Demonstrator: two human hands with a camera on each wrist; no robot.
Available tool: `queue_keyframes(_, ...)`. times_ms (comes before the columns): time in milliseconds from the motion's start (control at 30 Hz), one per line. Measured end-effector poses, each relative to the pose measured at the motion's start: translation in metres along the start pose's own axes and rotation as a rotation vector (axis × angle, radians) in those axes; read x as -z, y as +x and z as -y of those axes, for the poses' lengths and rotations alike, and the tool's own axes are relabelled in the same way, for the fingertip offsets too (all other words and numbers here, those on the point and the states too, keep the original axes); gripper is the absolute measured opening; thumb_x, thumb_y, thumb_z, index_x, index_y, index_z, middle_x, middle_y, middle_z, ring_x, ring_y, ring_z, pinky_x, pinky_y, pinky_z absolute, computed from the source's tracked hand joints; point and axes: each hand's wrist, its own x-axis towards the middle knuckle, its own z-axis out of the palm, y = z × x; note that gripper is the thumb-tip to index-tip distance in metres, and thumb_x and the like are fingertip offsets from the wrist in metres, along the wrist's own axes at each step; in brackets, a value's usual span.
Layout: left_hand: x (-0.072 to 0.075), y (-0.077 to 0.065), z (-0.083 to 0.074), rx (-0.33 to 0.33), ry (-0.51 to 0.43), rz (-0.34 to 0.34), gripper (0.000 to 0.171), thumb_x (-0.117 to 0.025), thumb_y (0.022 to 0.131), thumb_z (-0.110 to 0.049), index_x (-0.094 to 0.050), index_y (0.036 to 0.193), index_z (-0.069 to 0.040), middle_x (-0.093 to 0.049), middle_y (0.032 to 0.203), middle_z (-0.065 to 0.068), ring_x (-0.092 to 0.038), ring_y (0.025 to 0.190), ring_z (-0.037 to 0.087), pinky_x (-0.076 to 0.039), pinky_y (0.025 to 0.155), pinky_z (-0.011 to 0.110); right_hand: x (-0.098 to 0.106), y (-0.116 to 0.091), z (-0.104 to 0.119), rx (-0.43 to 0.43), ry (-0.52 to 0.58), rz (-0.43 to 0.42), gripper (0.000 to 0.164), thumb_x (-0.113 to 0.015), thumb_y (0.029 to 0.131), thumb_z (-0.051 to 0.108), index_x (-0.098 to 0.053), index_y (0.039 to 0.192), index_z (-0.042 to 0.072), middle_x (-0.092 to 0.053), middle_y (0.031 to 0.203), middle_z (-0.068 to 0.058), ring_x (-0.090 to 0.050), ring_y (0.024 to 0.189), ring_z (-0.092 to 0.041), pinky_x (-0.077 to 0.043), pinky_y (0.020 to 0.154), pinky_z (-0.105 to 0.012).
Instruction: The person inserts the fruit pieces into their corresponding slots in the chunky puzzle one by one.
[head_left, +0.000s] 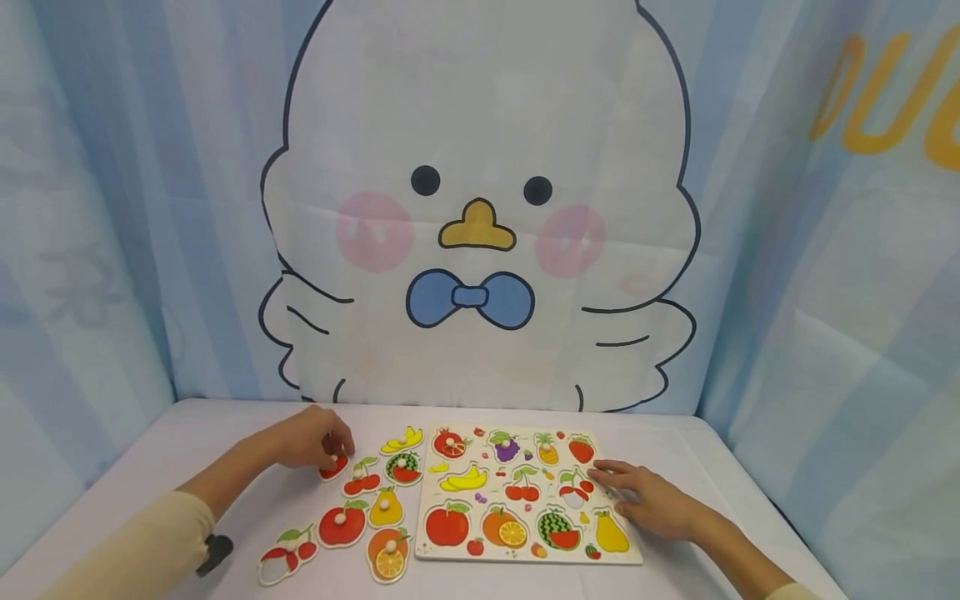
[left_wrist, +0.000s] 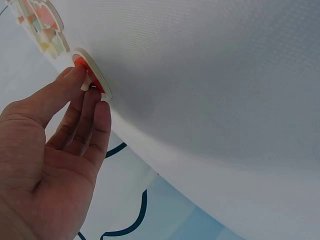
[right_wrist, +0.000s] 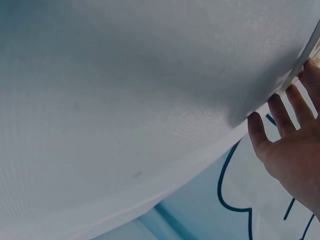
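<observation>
My left hand [head_left: 311, 437] is at the left end of the loose pieces. Its thumb and fingers pinch the peg of a red puzzle piece [left_wrist: 95, 77], partly hidden by the fingertips; its fruit does not show clearly. Just right of it lies a cherry piece [head_left: 362, 478]. My right hand [head_left: 652, 500] rests with extended fingers at the right edge of the wooden fruit puzzle board [head_left: 487, 493]. On the board, pegs stand on the pomegranate [head_left: 450, 444], grapes [head_left: 506, 447] and pineapple [head_left: 547, 450].
Loose pegged pieces lie left of the board: banana [head_left: 402, 440], watermelon [head_left: 404, 468], pear [head_left: 386, 507], apple [head_left: 342, 524], orange [head_left: 388, 555] and a red-and-white lychee-like fruit [head_left: 288, 557]. A white cloth covers the table [head_left: 705, 450]. Behind hangs a printed curtain [head_left: 480, 358].
</observation>
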Motion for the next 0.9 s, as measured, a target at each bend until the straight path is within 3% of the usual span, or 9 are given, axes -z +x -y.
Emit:
queue_keyframes(400, 0.000, -0.003, 0.000, 0.059, -0.016, -0.012, 0.016, -0.078, 0.077, -0.004, -0.069, 0.080, -0.017, -0.060, 0.079, -0.001, -0.055, 0.073, 0.017, -0.054, 0.066, 0.027, -0.001, 0.000, -0.003, 0.037, -0.008, 0.003, 0.050, -0.065, 0.088, 0.011, -0.054, 0.137, 0.016, -0.042, 0.148, -0.008, -0.039, 0.131, -0.042, -0.030, 0.102, -0.065)
queue_keyframes(900, 0.000, -0.002, 0.015, 0.051, -0.102, -0.035, 0.016, -0.079, 0.075, -0.004, -0.072, 0.080, -0.018, -0.063, 0.078, -0.003, -0.056, 0.072, 0.017, -0.053, 0.066, 0.028, -0.005, 0.003, -0.004, 0.006, -0.005, -0.009, 0.050, -0.065, 0.088, 0.011, -0.054, 0.137, 0.018, -0.041, 0.148, -0.006, -0.038, 0.132, -0.040, -0.031, 0.102, -0.065)
